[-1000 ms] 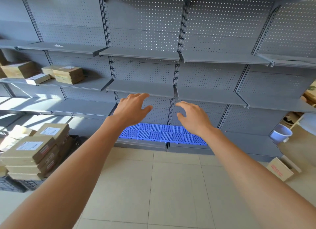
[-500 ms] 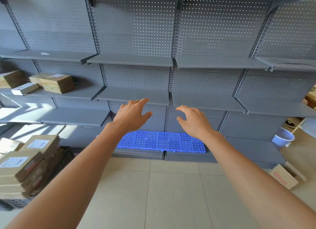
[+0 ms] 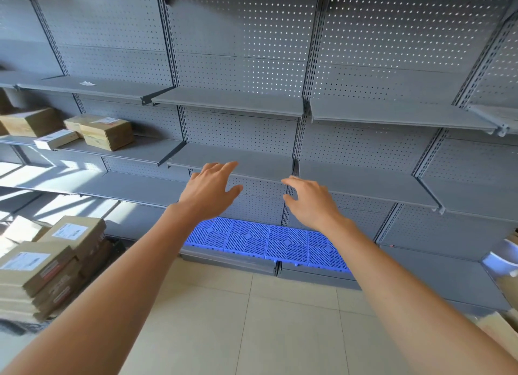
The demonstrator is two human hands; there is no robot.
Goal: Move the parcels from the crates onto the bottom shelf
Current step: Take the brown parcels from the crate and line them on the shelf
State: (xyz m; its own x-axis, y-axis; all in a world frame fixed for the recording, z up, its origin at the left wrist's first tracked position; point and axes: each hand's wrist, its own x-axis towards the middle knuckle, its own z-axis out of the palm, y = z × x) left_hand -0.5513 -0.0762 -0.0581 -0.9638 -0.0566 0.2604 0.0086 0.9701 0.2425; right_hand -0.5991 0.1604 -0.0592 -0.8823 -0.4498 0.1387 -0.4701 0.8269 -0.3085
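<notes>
The shelves [image 3: 229, 103] look like grey painted metal with a smooth, matt finish, and the back panels [image 3: 241, 38] behind them are the same grey metal, punched all over with small holes. On the bottom shelf [image 3: 437, 271] lies a blue mat [image 3: 269, 241] of ribbed, slightly shiny plastic grid. The parcels [image 3: 50, 259] left of the mat are matt brown cardboard with white paper labels. The floor [image 3: 280, 324] in front of the mat is smooth, pale tile with a faint sheen.
</notes>
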